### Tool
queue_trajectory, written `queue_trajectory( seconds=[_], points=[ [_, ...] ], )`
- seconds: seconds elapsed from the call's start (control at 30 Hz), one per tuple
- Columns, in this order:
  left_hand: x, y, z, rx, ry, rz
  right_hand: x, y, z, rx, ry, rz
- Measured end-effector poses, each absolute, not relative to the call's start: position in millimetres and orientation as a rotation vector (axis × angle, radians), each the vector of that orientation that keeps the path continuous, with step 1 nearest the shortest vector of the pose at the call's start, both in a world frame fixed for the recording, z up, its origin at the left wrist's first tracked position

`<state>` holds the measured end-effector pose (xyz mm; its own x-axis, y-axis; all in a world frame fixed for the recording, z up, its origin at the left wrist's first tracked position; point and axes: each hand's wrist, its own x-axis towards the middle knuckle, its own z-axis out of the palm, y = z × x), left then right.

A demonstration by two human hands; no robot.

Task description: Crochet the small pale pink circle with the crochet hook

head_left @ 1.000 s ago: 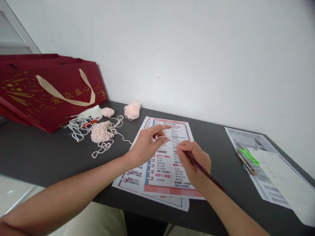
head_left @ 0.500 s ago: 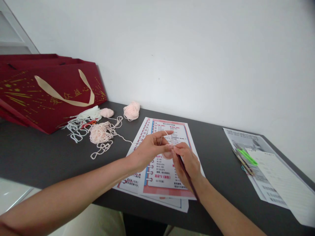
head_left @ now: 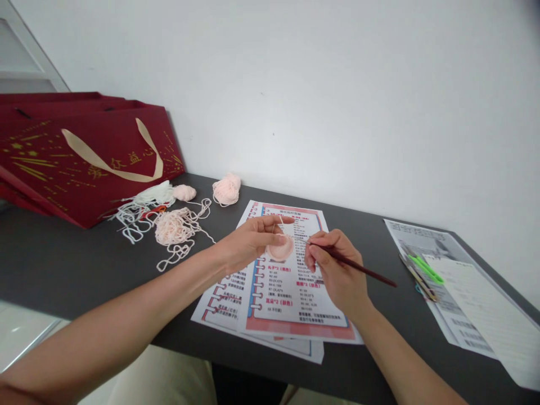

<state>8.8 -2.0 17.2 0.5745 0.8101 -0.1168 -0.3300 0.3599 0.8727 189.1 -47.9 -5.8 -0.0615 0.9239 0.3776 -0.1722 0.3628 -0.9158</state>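
Note:
Between the thumb and fingers of my left hand (head_left: 255, 239) is a small round pink crochet piece (head_left: 279, 249), with yarn running up over the raised forefinger. My right hand (head_left: 337, 267) grips a crochet hook (head_left: 358, 265) by its dark brown handle. The hook's thin tip points left, a short gap from the piece. From the loose tangle of pale pink yarn (head_left: 172, 228), a strand trails toward my left hand. Both hands are above printed pattern sheets (head_left: 295, 326) with red and blue borders.
Dark red gift bags (head_left: 126, 169) stand at the left by the wall. White yarn (head_left: 154, 194) and a pink ball (head_left: 226, 189) lie near them. At the right, a green-handled tool (head_left: 428, 269) rests on papers (head_left: 485, 304) on the dark table (head_left: 367, 236).
My right hand has moved right, away from the crochet piece. The hook has swung from steep to nearly level, and the round piece shows more fully.

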Motion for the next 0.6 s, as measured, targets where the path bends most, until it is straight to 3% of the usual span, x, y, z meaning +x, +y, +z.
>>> queue_trajectory(
  seconds=[0.37,0.6],
  points=[
    [-6,9,23,0.924,0.550,0.590,207,-44,3,-0.732,-1.393,1.168],
    [-7,8,27,1.023,0.519,0.466,205,-46,13,-0.636,-1.214,1.460]
  ],
)
